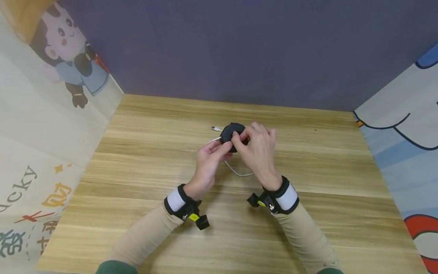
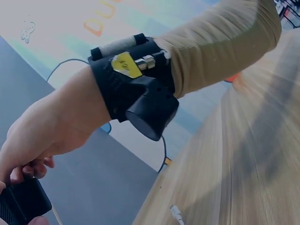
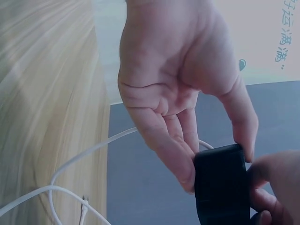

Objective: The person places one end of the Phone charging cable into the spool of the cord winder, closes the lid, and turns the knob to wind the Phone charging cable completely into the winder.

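Observation:
A black, rounded device is held above the wooden table, between both hands. My left hand grips its near left side, thumb on the face and fingers beneath. In the right wrist view the device shows a thick, smooth edge between the left thumb and fingers. My right hand pinches at its right side, with thumb and index finger close together on the face; what lies between those fingertips is hidden. A thin white cable loops under the hands, and its metal-tipped USB plug lies just left of the device.
The light wooden table runs back to a dark grey-purple wall. Printed side panels stand at left and right. Each wrist wears a strap with a small black camera.

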`<state>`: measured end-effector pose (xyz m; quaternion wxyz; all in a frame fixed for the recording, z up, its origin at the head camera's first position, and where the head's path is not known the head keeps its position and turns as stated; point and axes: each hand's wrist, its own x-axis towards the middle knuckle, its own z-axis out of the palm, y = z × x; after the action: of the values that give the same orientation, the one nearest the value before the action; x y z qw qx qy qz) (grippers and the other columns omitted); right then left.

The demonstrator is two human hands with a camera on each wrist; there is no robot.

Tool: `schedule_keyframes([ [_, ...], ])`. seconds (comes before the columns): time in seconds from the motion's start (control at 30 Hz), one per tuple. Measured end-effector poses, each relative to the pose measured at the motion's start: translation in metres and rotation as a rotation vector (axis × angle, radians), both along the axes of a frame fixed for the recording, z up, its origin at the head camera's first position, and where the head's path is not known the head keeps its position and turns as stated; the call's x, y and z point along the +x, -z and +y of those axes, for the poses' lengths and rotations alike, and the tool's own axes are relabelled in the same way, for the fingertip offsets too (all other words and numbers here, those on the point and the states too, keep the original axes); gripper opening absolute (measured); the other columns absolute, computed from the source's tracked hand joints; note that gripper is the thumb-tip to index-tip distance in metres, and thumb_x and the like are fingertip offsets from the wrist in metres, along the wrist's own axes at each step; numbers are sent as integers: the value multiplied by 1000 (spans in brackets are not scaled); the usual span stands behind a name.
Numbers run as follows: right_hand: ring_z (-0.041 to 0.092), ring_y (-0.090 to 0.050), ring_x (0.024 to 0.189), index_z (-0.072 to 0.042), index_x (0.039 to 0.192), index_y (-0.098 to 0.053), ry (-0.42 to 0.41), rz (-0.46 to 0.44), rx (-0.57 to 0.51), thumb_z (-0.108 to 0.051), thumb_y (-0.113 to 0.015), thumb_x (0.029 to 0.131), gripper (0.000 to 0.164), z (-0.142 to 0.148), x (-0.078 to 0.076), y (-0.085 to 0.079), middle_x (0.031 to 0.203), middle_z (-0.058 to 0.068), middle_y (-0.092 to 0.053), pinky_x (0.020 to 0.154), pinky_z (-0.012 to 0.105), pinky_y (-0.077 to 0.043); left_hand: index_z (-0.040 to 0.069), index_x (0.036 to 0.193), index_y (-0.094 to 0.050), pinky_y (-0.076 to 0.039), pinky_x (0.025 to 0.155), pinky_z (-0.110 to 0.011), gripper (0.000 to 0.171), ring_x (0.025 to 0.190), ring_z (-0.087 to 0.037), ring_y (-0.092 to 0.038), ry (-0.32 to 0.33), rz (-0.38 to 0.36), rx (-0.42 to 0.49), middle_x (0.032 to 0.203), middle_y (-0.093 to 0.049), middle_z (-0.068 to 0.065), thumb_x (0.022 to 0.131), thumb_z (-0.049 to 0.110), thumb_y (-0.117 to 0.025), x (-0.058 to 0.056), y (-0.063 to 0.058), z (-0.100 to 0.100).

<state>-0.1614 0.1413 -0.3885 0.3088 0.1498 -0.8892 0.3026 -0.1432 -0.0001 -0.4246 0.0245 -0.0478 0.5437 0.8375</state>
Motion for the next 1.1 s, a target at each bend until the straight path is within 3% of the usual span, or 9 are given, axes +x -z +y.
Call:
schedule_keyframes([
  [0.23, 28, -53, 68, -5, 70, -65, -78, 70, -5, -21, -74, 93, 29, 6, -1, 4, 75, 9, -58, 73, 49, -33, -7, 122, -68, -63, 85, -36, 32, 80, -14, -73, 25, -21, -8, 109, -76, -17, 96, 11, -73, 1, -1, -4],
  [0.43, 29, -54, 73, -3, 85, -68, -211, 161, -13, -17, -70, 96, 18, 17, -8, 2, 82, 11, -60, 70, 45, -33, -7, 125, -67, -64, 83, -32, 36, 80, -16, -74, 35, -36, -13, 112, -75, -20, 94, 11, -73, 0, -4, -5],
  [0.53, 28, -57, 79, -3, 99, -72, -306, 159, 20, -13, -70, 98, 10, 24, -12, 0, 89, 11, -64, 70, 41, -36, -7, 126, -66, -64, 83, -32, 37, 79, -14, -74, 45, -34, -16, 114, -75, -20, 95, 10, -73, 0, -4, -6],
  [0.67, 29, -58, 85, -5, 107, -74, -404, 146, 82, -9, -74, 95, 13, 32, -15, -2, 97, 11, -66, 71, 40, -38, -7, 127, -66, -63, 84, -33, 37, 81, -14, -74, 64, -27, -28, 115, -74, -21, 95, 11, -72, 0, -4, -8],
  [0.93, 31, -58, 94, -8, 111, -75, -508, 116, 231, -5, -77, 92, 19, 41, -19, -6, 106, 13, -64, 79, 44, -44, -8, 129, -65, -63, 84, -30, 38, 82, -12, -73, 91, -13, -41, 121, -72, -24, 96, 10, -71, 0, -2, -12],
  [1.1, 29, -59, 96, -11, 113, -74, -549, 127, 312, -5, -77, 92, 22, 44, -23, -9, 108, 12, -64, 76, 42, -44, -9, 129, -65, -63, 83, -29, 38, 83, -13, -73, 102, -7, -47, 122, -71, -25, 96, 9, -70, 0, -1, -14],
])
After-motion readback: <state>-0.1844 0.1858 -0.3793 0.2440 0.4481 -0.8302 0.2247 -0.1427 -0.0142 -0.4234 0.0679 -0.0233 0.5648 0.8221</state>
